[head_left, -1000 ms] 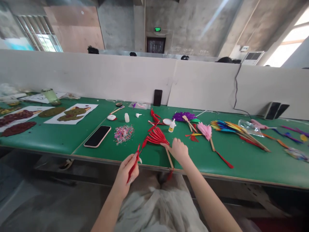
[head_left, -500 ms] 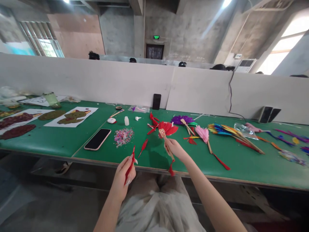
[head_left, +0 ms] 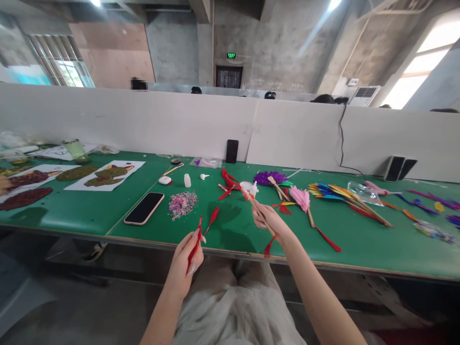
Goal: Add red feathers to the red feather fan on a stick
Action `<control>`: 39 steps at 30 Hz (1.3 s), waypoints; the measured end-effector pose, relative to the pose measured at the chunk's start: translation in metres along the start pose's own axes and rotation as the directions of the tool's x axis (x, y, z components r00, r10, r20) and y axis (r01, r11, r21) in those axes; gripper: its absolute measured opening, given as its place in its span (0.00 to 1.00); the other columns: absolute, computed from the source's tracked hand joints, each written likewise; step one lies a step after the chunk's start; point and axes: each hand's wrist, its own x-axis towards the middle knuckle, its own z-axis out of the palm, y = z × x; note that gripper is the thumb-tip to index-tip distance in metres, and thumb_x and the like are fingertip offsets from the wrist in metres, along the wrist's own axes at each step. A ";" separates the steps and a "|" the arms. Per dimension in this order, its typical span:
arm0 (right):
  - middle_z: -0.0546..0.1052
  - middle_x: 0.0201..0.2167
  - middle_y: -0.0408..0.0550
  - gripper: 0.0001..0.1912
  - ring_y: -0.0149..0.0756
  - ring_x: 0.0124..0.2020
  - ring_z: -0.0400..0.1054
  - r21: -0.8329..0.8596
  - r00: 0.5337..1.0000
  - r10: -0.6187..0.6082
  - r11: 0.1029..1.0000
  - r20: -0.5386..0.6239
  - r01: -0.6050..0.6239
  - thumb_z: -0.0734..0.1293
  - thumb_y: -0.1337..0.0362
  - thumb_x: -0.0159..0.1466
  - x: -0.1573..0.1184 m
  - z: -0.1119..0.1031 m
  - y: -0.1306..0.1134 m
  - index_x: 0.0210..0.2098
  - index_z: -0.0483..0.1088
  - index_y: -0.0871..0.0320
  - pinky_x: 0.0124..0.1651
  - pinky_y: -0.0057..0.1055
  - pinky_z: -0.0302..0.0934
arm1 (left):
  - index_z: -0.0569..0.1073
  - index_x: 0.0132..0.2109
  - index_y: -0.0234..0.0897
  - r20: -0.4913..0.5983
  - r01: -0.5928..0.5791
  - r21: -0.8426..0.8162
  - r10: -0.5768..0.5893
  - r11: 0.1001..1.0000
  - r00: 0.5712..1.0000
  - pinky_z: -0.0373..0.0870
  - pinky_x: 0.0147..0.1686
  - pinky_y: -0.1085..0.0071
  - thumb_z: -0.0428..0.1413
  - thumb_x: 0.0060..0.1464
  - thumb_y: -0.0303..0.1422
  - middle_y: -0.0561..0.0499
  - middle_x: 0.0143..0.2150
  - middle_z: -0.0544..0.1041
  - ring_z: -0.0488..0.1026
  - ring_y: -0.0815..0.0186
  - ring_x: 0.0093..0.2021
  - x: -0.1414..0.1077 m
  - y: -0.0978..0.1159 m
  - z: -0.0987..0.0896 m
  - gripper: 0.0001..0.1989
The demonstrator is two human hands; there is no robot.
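Observation:
My left hand (head_left: 182, 258) is closed around red feathers (head_left: 194, 250) just off the table's front edge. In my right hand (head_left: 269, 219) is the wooden handle of a feather fan (head_left: 250, 198), with a red tassel (head_left: 268, 247) dangling from its lower end. The fan is turned nearly edge-on, so its red feathers barely show. Beyond its tip lie red feathers (head_left: 227, 179) and a small white bottle (head_left: 253, 189). A single loose red feather (head_left: 213, 218) lies between my hands. Left of it is a heap of colourful confetti-like bits (head_left: 183, 204).
A phone (head_left: 144, 208) lies at left, near a small bottle (head_left: 187, 180). Purple (head_left: 269, 178), pink (head_left: 300, 197) and multicoloured (head_left: 328, 191) feather fans lie to the right. A white partition (head_left: 179, 122) lines the green table's (head_left: 345, 239) back.
My right hand has moved slightly right and turned the fan from face-on to nearly edge-on, uncovering the white bottle behind. My left hand stays put with the red feathers.

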 end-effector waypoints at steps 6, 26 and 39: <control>0.67 0.15 0.42 0.23 0.30 0.16 0.62 -0.617 0.959 -0.206 0.785 -0.194 0.044 0.53 0.47 0.64 -0.019 0.008 0.008 0.22 0.61 0.57 0.22 0.26 0.52 | 0.68 0.30 0.33 0.015 -0.011 0.012 0.011 1.000 1.000 0.42 0.14 0.79 0.56 0.52 0.38 0.63 0.09 0.52 0.44 0.81 0.10 -0.001 0.000 0.000 0.12; 0.76 0.32 0.53 0.17 0.41 0.33 0.73 -0.897 0.926 -0.246 0.408 -0.285 -0.168 0.56 0.53 0.66 -0.038 0.017 0.030 0.36 0.67 0.60 0.30 0.29 0.59 | 0.73 0.32 0.33 0.145 -0.148 0.734 0.059 0.662 0.988 0.46 0.12 0.77 0.54 0.50 0.45 0.59 0.15 0.62 0.52 0.77 0.11 0.025 -0.008 0.015 0.17; 0.77 0.21 0.49 0.22 0.31 0.19 0.69 -0.154 0.968 -0.149 0.981 -0.201 0.119 0.63 0.45 0.56 -0.015 0.026 0.058 0.28 0.67 0.61 0.19 0.24 0.61 | 0.62 0.59 0.26 0.172 -0.052 0.984 0.830 -0.170 0.531 0.41 0.61 0.48 0.41 0.59 0.42 0.33 0.62 0.61 0.48 0.51 0.66 0.084 0.029 -0.073 0.28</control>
